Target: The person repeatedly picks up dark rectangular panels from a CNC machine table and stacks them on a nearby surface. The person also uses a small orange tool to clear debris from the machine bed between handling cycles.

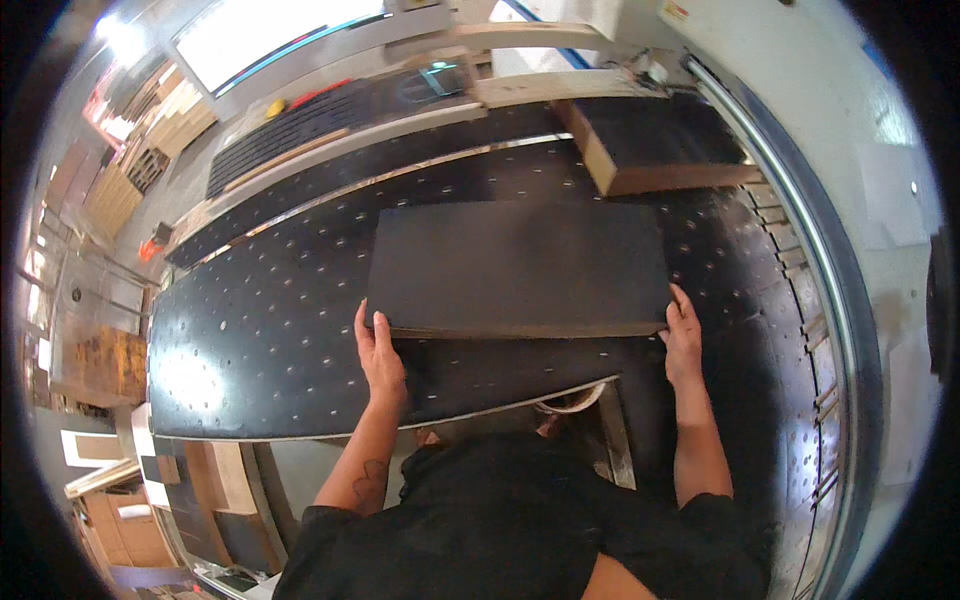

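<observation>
one dark rectangular slab (520,265) is between the left hand (382,355) and the right hand (684,345), its long sides running left to right over a black table (270,320) dotted with small pale spots; whether it rests there or is held just above, i cannot tell. the left hand grips its near left corner, thumb up by the brown near edge; the right hand grips the near right corner. most of the slab stretches away beyond both hands, its near edge toward the person's black shirt (490,510). farther off to the right sits a thicker dark-topped block (655,135) with brown sides. a silver rail (821,240) curves along the right, and stacks of pale wood (180,122) stand at the far left.
</observation>
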Action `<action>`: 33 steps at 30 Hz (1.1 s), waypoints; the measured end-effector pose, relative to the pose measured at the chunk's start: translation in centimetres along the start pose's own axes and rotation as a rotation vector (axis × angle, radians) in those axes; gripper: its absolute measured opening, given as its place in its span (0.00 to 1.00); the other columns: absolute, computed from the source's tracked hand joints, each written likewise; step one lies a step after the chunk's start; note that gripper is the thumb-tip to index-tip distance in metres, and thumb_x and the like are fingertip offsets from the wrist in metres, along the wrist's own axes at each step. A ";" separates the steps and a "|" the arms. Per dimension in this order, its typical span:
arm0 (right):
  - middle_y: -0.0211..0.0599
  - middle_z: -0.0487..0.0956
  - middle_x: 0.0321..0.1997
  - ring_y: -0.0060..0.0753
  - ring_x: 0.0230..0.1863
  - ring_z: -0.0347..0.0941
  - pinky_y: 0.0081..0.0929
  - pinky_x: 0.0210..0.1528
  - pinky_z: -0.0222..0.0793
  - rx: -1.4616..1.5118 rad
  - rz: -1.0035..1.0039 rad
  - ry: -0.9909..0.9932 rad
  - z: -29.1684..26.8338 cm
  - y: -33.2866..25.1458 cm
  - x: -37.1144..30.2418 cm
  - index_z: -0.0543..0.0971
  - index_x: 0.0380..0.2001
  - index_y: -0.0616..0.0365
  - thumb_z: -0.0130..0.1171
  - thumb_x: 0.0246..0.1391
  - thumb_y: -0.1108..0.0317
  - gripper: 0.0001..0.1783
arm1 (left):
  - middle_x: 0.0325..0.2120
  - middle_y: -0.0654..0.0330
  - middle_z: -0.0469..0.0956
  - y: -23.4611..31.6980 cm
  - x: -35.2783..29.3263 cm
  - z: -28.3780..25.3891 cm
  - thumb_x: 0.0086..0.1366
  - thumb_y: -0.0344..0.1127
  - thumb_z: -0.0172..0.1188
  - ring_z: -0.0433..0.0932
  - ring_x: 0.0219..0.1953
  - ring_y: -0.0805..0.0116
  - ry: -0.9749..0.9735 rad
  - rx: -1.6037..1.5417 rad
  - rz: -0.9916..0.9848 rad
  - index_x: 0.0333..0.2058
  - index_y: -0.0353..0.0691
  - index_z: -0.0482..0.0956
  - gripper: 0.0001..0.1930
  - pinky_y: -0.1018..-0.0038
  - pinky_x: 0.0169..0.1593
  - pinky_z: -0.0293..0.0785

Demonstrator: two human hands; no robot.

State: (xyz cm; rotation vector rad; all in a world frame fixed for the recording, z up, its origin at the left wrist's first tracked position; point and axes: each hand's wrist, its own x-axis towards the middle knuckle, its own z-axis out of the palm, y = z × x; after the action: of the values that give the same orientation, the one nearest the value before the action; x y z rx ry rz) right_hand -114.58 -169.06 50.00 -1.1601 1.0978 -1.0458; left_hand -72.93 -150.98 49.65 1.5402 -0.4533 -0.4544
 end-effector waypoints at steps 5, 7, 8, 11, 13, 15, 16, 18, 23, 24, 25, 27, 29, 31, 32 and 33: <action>0.36 0.72 0.68 0.33 0.67 0.67 0.34 0.70 0.61 -0.039 -0.115 -0.088 14.7 2.0 -5.7 0.68 0.69 0.59 0.58 0.69 0.59 0.30 | 0.54 0.57 0.76 -1.7 8.5 -13.0 0.78 0.38 0.54 0.74 0.54 0.68 0.103 -0.126 0.080 0.66 0.39 0.69 0.22 0.72 0.61 0.69; 0.37 0.73 0.66 0.33 0.66 0.68 0.32 0.70 0.59 -0.008 -0.128 -0.066 21.1 3.0 -6.9 0.69 0.67 0.61 0.58 0.68 0.62 0.28 | 0.50 0.58 0.78 -2.3 12.5 -17.6 0.77 0.35 0.54 0.76 0.50 0.70 0.197 -0.147 0.115 0.64 0.37 0.71 0.20 0.72 0.57 0.71; 0.37 0.73 0.65 0.32 0.66 0.67 0.33 0.71 0.58 -0.015 -0.155 -0.084 24.0 3.5 -7.8 0.69 0.67 0.61 0.58 0.68 0.62 0.28 | 0.49 0.59 0.77 -2.7 13.8 -20.3 0.77 0.35 0.54 0.75 0.49 0.70 0.207 -0.130 0.105 0.64 0.38 0.71 0.20 0.72 0.56 0.71; 0.38 0.72 0.65 0.34 0.67 0.66 0.34 0.72 0.57 -0.009 -0.205 -0.141 32.8 5.0 -9.6 0.68 0.67 0.61 0.57 0.69 0.63 0.28 | 0.47 0.61 0.77 -3.0 18.8 -28.3 0.76 0.37 0.56 0.74 0.49 0.71 0.247 -0.149 0.041 0.63 0.40 0.73 0.20 0.73 0.55 0.70; 0.39 0.71 0.66 0.35 0.67 0.65 0.34 0.72 0.56 -0.055 -0.262 -0.178 38.0 5.8 -10.1 0.67 0.67 0.61 0.57 0.69 0.62 0.28 | 0.47 0.62 0.76 -3.1 22.3 -33.1 0.73 0.38 0.58 0.73 0.48 0.71 0.274 -0.117 0.084 0.62 0.42 0.74 0.21 0.73 0.56 0.69; 0.40 0.69 0.66 0.36 0.68 0.64 0.35 0.72 0.56 -0.153 -0.312 -0.197 42.6 6.5 -10.6 0.67 0.67 0.61 0.56 0.70 0.61 0.28 | 0.48 0.62 0.76 -3.2 25.3 -37.6 0.72 0.37 0.58 0.73 0.48 0.71 0.325 -0.098 0.034 0.62 0.42 0.74 0.21 0.72 0.56 0.69; 0.41 0.69 0.66 0.37 0.68 0.63 0.35 0.72 0.56 -0.233 -0.368 -0.240 44.4 6.9 -10.9 0.67 0.66 0.61 0.56 0.70 0.61 0.27 | 0.49 0.61 0.77 -3.3 26.5 -39.8 0.71 0.36 0.58 0.74 0.50 0.70 0.296 -0.188 0.031 0.61 0.42 0.75 0.21 0.71 0.58 0.69; 0.42 0.69 0.65 0.34 0.66 0.65 0.34 0.70 0.59 -0.215 -0.367 -0.296 48.6 7.5 -11.1 0.66 0.66 0.60 0.57 0.70 0.62 0.27 | 0.50 0.62 0.78 -3.4 28.8 -43.7 0.71 0.36 0.58 0.75 0.52 0.68 0.276 -0.296 0.003 0.60 0.44 0.76 0.20 0.70 0.59 0.70; 0.41 0.70 0.60 0.34 0.60 0.70 0.34 0.64 0.65 -0.196 -0.453 -0.368 57.5 8.6 -10.6 0.66 0.65 0.61 0.58 0.69 0.62 0.27 | 0.50 0.62 0.78 -3.8 33.2 -51.2 0.70 0.35 0.58 0.75 0.52 0.68 0.328 -0.304 -0.004 0.60 0.43 0.75 0.20 0.70 0.58 0.72; 0.42 0.69 0.60 0.35 0.60 0.70 0.34 0.65 0.65 -0.201 -0.462 -0.374 58.8 8.6 -10.7 0.66 0.64 0.61 0.58 0.69 0.61 0.27 | 0.50 0.62 0.78 -3.7 34.0 -52.3 0.70 0.35 0.58 0.75 0.52 0.68 0.341 -0.308 0.002 0.60 0.43 0.75 0.20 0.70 0.58 0.72; 0.44 0.69 0.61 0.37 0.62 0.69 0.37 0.65 0.66 -0.235 -0.423 -0.390 60.1 8.5 -10.4 0.66 0.64 0.60 0.58 0.69 0.58 0.28 | 0.50 0.62 0.78 -3.7 34.8 -53.3 0.70 0.35 0.58 0.75 0.52 0.68 0.351 -0.310 0.004 0.60 0.43 0.75 0.20 0.70 0.58 0.72; 0.47 0.69 0.63 0.41 0.64 0.68 0.38 0.65 0.67 -0.334 -0.441 -0.413 62.3 8.1 -9.8 0.65 0.65 0.60 0.60 0.68 0.55 0.31 | 0.50 0.62 0.78 -3.4 36.3 -55.0 0.70 0.35 0.58 0.76 0.52 0.68 0.366 -0.258 0.024 0.60 0.43 0.75 0.21 0.70 0.58 0.72; 0.48 0.68 0.65 0.43 0.66 0.67 0.39 0.65 0.67 -0.342 -0.469 -0.512 63.9 7.4 -9.0 0.65 0.67 0.60 0.61 0.67 0.53 0.34 | 0.50 0.61 0.79 -3.1 37.5 -56.1 0.70 0.35 0.58 0.76 0.51 0.68 0.408 -0.234 0.021 0.61 0.43 0.75 0.21 0.70 0.58 0.72; 0.49 0.67 0.67 0.44 0.68 0.66 0.40 0.66 0.67 -0.393 -0.453 -0.618 64.2 6.6 -8.4 0.64 0.68 0.59 0.61 0.66 0.52 0.36 | 0.60 0.52 0.73 -2.8 38.4 -56.4 0.72 0.43 0.59 0.73 0.60 0.60 0.481 -0.168 0.022 0.68 0.38 0.66 0.30 0.65 0.64 0.68; 0.50 0.66 0.68 0.45 0.69 0.66 0.40 0.67 0.67 -0.441 -0.439 -0.679 63.8 6.3 -8.2 0.64 0.69 0.59 0.62 0.66 0.51 0.37 | 0.63 0.50 0.70 -2.7 38.5 -56.2 0.73 0.46 0.59 0.71 0.63 0.58 0.588 -0.153 0.007 0.70 0.36 0.62 0.33 0.64 0.66 0.67; 0.50 0.65 0.69 0.45 0.70 0.65 0.41 0.67 0.66 -0.456 -0.434 -0.747 63.2 6.2 -8.1 0.63 0.70 0.59 0.62 0.66 0.51 0.37 | 0.66 0.48 0.68 -2.6 38.5 -55.5 0.73 0.49 0.59 0.69 0.65 0.55 0.691 -0.148 -0.028 0.72 0.35 0.59 0.37 0.62 0.68 0.65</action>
State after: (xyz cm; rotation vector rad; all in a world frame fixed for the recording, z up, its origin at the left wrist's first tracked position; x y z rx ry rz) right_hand -53.23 -150.71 48.90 -2.0100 0.4927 -0.5734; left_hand -10.41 -125.50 47.77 1.4535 0.1366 0.0400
